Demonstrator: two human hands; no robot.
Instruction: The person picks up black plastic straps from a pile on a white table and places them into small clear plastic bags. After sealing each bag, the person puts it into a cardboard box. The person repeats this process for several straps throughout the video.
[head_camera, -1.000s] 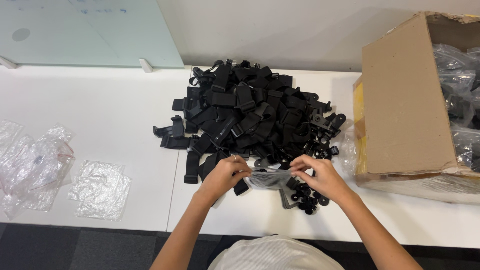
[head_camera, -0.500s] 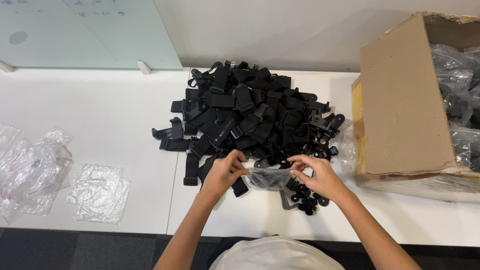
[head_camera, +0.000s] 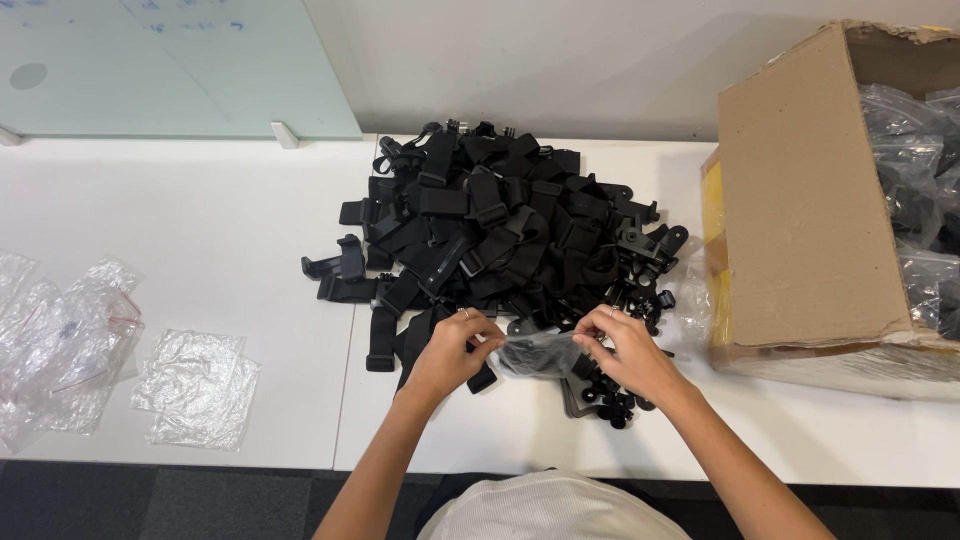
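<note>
White table (head_camera: 200, 250) carries a heap of black clips (head_camera: 500, 225); near it, left hand (head_camera: 450, 352) and right hand (head_camera: 625, 350) pinch a small clear bag (head_camera: 537, 352) (fingers closed on its edges), seemingly opening it, which calls for pulling apart.

I see matt black plastic clips (head_camera: 500, 225), a glossy clear plastic bag (head_camera: 537, 352), a rough brown cardboard box (head_camera: 810, 215) and a smooth white surface (head_camera: 200, 230).
</note>
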